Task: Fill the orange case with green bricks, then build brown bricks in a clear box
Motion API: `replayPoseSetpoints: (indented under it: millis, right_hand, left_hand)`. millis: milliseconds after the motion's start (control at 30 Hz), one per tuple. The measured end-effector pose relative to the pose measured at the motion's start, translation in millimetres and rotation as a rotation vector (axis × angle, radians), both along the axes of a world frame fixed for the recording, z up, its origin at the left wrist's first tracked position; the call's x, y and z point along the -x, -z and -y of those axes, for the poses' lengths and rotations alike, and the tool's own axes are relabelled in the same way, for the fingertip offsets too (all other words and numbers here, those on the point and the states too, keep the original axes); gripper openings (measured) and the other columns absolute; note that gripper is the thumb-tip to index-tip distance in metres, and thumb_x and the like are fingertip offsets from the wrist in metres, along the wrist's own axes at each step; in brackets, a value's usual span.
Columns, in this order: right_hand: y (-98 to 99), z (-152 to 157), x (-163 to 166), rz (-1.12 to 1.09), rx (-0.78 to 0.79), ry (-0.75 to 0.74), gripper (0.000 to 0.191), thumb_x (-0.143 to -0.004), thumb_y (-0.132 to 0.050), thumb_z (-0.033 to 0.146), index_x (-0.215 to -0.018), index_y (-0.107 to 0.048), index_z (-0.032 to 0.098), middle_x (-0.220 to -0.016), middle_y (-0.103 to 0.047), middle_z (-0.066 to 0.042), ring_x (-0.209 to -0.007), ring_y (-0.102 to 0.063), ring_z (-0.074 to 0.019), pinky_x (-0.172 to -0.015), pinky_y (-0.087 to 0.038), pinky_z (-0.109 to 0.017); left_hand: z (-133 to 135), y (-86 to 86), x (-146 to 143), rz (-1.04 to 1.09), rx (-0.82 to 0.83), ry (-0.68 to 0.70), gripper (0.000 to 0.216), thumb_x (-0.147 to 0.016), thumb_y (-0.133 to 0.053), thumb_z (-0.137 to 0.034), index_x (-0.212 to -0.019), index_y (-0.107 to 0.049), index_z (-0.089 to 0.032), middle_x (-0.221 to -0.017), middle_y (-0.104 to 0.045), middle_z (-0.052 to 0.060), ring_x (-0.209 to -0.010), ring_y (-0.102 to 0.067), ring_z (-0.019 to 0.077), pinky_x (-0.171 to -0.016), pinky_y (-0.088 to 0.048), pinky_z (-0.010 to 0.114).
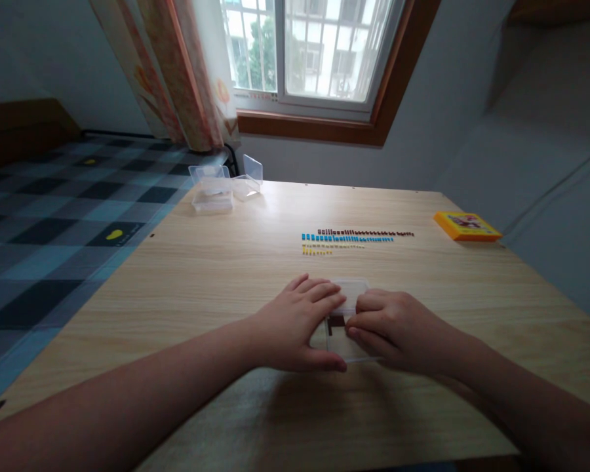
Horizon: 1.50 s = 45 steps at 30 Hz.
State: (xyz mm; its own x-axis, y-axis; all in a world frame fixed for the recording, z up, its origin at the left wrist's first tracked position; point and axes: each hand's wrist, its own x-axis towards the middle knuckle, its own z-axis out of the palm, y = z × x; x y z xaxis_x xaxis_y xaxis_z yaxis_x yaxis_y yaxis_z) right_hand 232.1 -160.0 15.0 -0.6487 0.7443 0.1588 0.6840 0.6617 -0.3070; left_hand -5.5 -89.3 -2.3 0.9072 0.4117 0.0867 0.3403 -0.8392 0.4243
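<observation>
A clear plastic box [353, 286] with its lid folded back lies on the table in front of me. Dark brown small pieces [336, 321] sit together inside its near half. My left hand [299, 321] rests over the box's left side, fingers spread and thumb along the near edge. Over the right part of the box, my right hand [398, 328] has its fingers pinched together by the brown pieces; whatever is between the fingertips is hidden. Beyond the box run rows of small brown pieces [364, 233], blue pieces [347, 238] and yellow pieces [314, 251].
Open clear boxes [212, 196] stand at the table's far left corner. An orange-yellow box [467, 226] lies near the right edge. The wooden table [177, 288] borders a bed with a checked cover [78, 196] on the left. A window is behind.
</observation>
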Motion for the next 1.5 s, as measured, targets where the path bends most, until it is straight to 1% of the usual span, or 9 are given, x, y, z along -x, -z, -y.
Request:
replayPoseSetpoints:
  millis: [433, 533, 667, 767, 900, 1033, 1133, 1233, 1500]
  right_hand:
    - [1.7, -2, -3, -0.112, 0.03, -0.01, 0.031, -0.099, -0.052, 0.019, -0.07, -0.065, 0.017, -0.072, -0.057, -0.002, -0.065, -0.05, -0.0127, -0.062, -0.035, -0.027]
    - [2.6, -3, -4, -0.175, -0.02, 0.0, 0.032, -0.099, -0.052, 0.02, -0.072, -0.068, 0.017, -0.07, -0.058, -0.003, -0.065, -0.052, -0.0134, -0.061, -0.036, -0.027]
    - [3.1, -14, -14, -0.25, -0.129, 0.118, 0.03, -0.1, -0.053, 0.024, -0.081, -0.074, 0.017, -0.068, -0.061, -0.003, -0.065, -0.056, -0.0143, -0.061, -0.04, -0.027]
    - [-4.9, -34, -24, -0.25, -0.187, 0.234, 0.027, -0.1, -0.055, 0.027, -0.088, -0.078, 0.017, -0.072, -0.066, -0.004, -0.066, -0.059, -0.0146, -0.062, -0.043, -0.027]
    - [-26.7, -76, -24, -0.142, -0.213, 0.363, 0.026, -0.098, -0.058, 0.03, -0.097, -0.081, 0.02, -0.081, -0.071, -0.005, -0.07, -0.061, -0.015, -0.066, -0.043, -0.028]
    - [-39.6, -133, -5, 0.076, -0.096, 0.488, 0.023, -0.094, -0.063, 0.03, -0.1, -0.084, 0.022, -0.093, -0.076, -0.006, -0.08, -0.064, -0.0174, -0.068, -0.04, -0.028]
    - [-36.1, -172, 9, 0.129, -0.002, 0.527, 0.022, -0.091, -0.065, 0.027, -0.098, -0.085, 0.02, -0.093, -0.078, -0.007, -0.078, -0.065, -0.0168, -0.064, -0.039, -0.027]
    - [-29.0, -198, 16, 0.15, 0.065, 0.542, 0.022, -0.089, -0.067, 0.027, -0.099, -0.085, 0.02, -0.089, -0.079, -0.006, -0.074, -0.065, -0.0147, -0.06, -0.038, -0.025]
    - [-17.4, -222, 24, 0.206, 0.124, 0.577, 0.022, -0.083, -0.077, 0.036, -0.098, -0.085, 0.022, -0.094, -0.08, -0.006, -0.08, -0.067, -0.0161, -0.067, -0.042, -0.024]
  left_hand:
    - [0, -1.0, 0, 0.004, 0.005, -0.003, 0.09, -0.08, -0.063, -0.078, -0.147, -0.052, -0.019, -0.155, -0.05, 0.018, -0.145, -0.043, 0.0382, -0.125, -0.019, 0.061]
    - [0, -0.5, 1, 0.005, 0.005, -0.003, 0.09, -0.08, -0.063, -0.076, -0.148, -0.052, -0.018, -0.155, -0.051, 0.018, -0.145, -0.044, 0.0382, -0.125, -0.019, 0.061]
    - [0, -1.1, 2, 0.01, 0.006, -0.01, 0.091, -0.079, -0.065, -0.077, -0.148, -0.051, -0.02, -0.155, -0.05, 0.018, -0.144, -0.044, 0.0385, -0.125, -0.02, 0.061]
    - [-1, -1.2, 2, 0.011, 0.008, -0.011, 0.091, -0.079, -0.065, -0.076, -0.148, -0.052, -0.02, -0.155, -0.05, 0.018, -0.144, -0.045, 0.0393, -0.125, -0.02, 0.062]
    - [-1, 0.4, 2, 0.012, 0.012, -0.011, 0.092, -0.078, -0.065, -0.077, -0.148, -0.052, -0.019, -0.157, -0.049, 0.018, -0.145, -0.044, 0.04, -0.124, -0.02, 0.064]
    - [-1, 1.9, 4, 0.017, 0.012, -0.002, 0.091, -0.08, -0.064, -0.075, -0.149, -0.051, -0.018, -0.157, -0.048, 0.018, -0.146, -0.043, 0.0388, -0.125, -0.019, 0.064]
    - [-1, 3.0, 4, 0.04, 0.005, 0.003, 0.089, -0.08, -0.064, -0.074, -0.149, -0.051, -0.019, -0.156, -0.05, 0.017, -0.145, -0.044, 0.0384, -0.125, -0.019, 0.064]
    - [-1, 4.6, 4, 0.055, 0.002, 0.006, 0.088, -0.08, -0.065, -0.074, -0.148, -0.051, -0.02, -0.155, -0.051, 0.016, -0.144, -0.045, 0.0385, -0.125, -0.02, 0.063]
    - [0, 7.2, 4, 0.085, -0.015, 0.007, 0.086, -0.081, -0.064, -0.075, -0.147, -0.052, -0.02, -0.153, -0.053, 0.016, -0.143, -0.046, 0.0376, -0.125, -0.02, 0.061]
